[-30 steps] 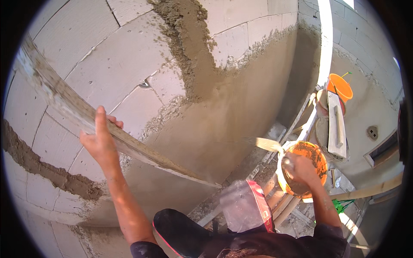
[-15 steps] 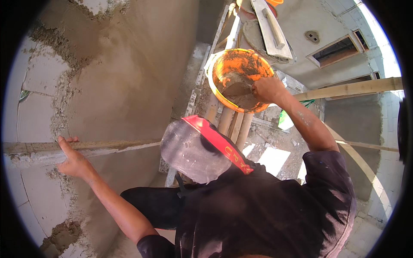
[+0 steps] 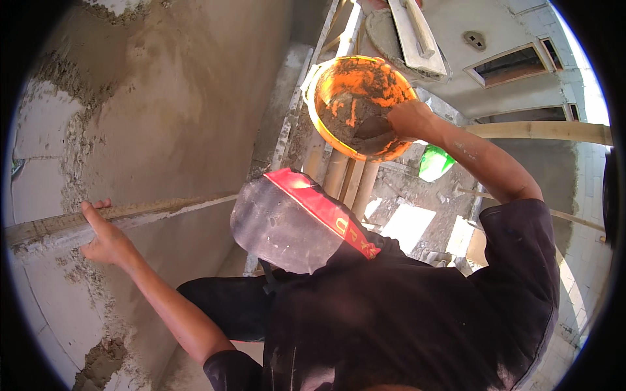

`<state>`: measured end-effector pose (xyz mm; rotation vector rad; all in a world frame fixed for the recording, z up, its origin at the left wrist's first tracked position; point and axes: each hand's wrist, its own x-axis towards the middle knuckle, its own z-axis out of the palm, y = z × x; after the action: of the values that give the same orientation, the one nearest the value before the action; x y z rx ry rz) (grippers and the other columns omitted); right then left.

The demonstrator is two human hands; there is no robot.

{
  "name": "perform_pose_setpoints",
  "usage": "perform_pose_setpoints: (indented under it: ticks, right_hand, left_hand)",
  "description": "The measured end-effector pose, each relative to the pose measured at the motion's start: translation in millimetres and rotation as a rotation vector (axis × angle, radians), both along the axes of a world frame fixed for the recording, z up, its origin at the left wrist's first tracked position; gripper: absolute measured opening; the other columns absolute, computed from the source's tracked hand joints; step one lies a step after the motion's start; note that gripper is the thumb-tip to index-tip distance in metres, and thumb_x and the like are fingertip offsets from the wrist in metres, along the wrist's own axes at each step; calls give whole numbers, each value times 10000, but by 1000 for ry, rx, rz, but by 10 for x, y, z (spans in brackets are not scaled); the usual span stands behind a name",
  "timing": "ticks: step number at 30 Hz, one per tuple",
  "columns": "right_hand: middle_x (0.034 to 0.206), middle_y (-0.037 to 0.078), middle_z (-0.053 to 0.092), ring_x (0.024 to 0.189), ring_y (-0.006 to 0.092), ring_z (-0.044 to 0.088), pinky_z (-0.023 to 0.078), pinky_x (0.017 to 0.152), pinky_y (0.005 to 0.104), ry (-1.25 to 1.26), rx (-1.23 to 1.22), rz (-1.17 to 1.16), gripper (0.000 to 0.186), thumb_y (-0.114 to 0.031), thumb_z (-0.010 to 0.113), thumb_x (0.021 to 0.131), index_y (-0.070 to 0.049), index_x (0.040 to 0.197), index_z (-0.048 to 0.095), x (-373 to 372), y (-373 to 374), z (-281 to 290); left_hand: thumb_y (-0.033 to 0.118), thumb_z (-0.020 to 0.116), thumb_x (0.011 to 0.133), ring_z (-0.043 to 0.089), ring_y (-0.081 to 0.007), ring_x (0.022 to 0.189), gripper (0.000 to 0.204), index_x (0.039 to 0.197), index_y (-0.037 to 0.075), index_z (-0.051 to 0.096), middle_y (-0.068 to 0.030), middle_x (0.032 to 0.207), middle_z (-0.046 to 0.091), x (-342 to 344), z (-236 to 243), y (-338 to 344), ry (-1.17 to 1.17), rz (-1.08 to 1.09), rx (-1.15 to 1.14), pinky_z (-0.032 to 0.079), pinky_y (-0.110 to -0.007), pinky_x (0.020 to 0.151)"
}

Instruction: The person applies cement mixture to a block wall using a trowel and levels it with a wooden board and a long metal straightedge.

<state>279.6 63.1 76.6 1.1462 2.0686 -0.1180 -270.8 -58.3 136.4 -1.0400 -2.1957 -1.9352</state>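
Note:
My left hand (image 3: 109, 241) grips a long, mortar-smeared straightedge (image 3: 156, 211) lying across the wall, thumb on one side and fingertips showing past the other edge. My right hand (image 3: 411, 120) reaches over the rim of an orange bucket (image 3: 329, 140) and is closed on a trowel. The trowel's dark, rounded blade (image 3: 375, 128) rests in the grey mortar (image 3: 349, 120) inside the bucket; the handle is hidden in my fist. Wet brown plaster (image 3: 189, 117) covers much of the wall beside my left arm, with a rough edge against pale blocks (image 3: 49, 124).
A long float with a raised handle (image 3: 417, 36) lies across a mortar-filled pan (image 3: 381, 32) beyond the bucket. Bamboo poles (image 3: 342, 173) run under the bucket. Another pole (image 3: 541, 132) crosses at the right. A green and white bag (image 3: 435, 163) lies below.
My right hand has shifted slightly, and the trowel blade shows more of itself in the mortar. My left hand keeps its hold on the straightedge. The whole view has shifted a little.

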Motion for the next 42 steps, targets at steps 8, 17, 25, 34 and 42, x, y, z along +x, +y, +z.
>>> perform_pose_setpoints:
  ticks: [8,17,25,34,42]
  right_hand:
    - [889,159,739,822,333,738,593,689,436,213,176,-70,155,-147,633,832,-35,864,736,160,46,-688]
    - [638,51,607,553,148,600,490,497,313,390,-582,-668,259,-285,683,899,-33,839,687,198,114,-340]
    - [625,-3,576,504,106,535,426,456,273,856,-695,-976,216,-299,643,949,-87,935,685,547,-275,-72]
    - [624,26,548,434,109,488,402,391,264,1565,-648,-1320,120,-142,599,935,-23,948,586,-350,-806,-211]
    - [765,18,564,571,97,546,428,472,264,2024,-334,-1141,233,-175,576,942,-10,1102,613,-1302,-468,-189]
  left_hand:
    - [194,678,961,674,-184,744,261,948,-65,646,-114,784,701,25,-94,128,89,-54,-59,535,-338,676]
    - [162,673,954,665,-182,753,230,903,-62,656,-118,812,702,99,-86,135,88,-47,-89,527,-338,713]
    - [142,683,942,665,-184,741,218,925,-73,651,-105,797,689,146,-105,194,43,-39,-34,526,-331,721]
    - [18,704,901,662,-182,677,219,1035,-107,585,-129,812,674,-55,-373,186,-81,-71,69,539,-312,643]
    - [-2,691,907,644,-173,638,203,1034,-99,567,-123,791,661,-264,-111,-151,-99,-9,193,544,-314,606]
